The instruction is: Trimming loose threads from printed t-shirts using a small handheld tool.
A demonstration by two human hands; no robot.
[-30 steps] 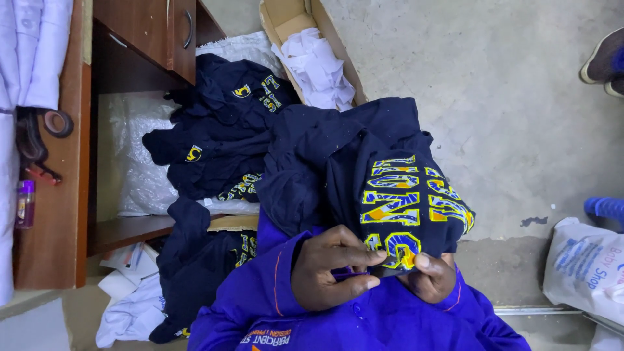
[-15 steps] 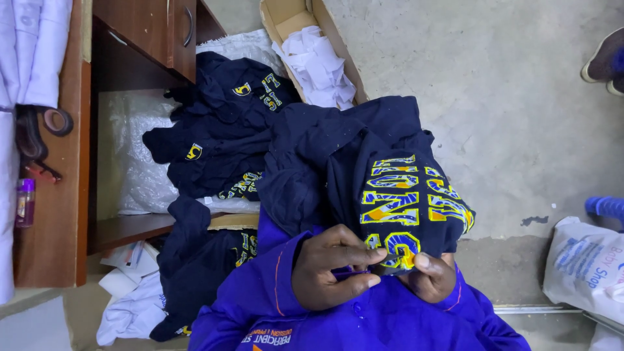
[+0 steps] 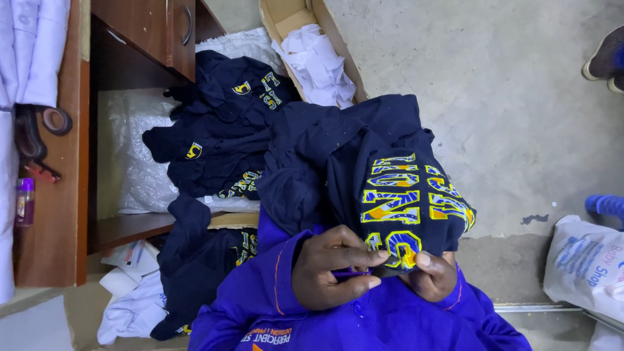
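Observation:
A navy garment with large yellow-and-blue stitched letters lies draped over my lap, above my blue sleeves. My left hand is closed around a small purple-handled tool, whose dark tip rests at the lowest letter. My right hand pinches the garment's edge just beside that letter. The two hands nearly touch, and the fingertips partly hide the tool's tip.
A pile of similar navy garments lies on white plastic sheeting by a wooden desk. A cardboard box holds white pieces. A printed white bag sits at right; another person's shoe shows at top right.

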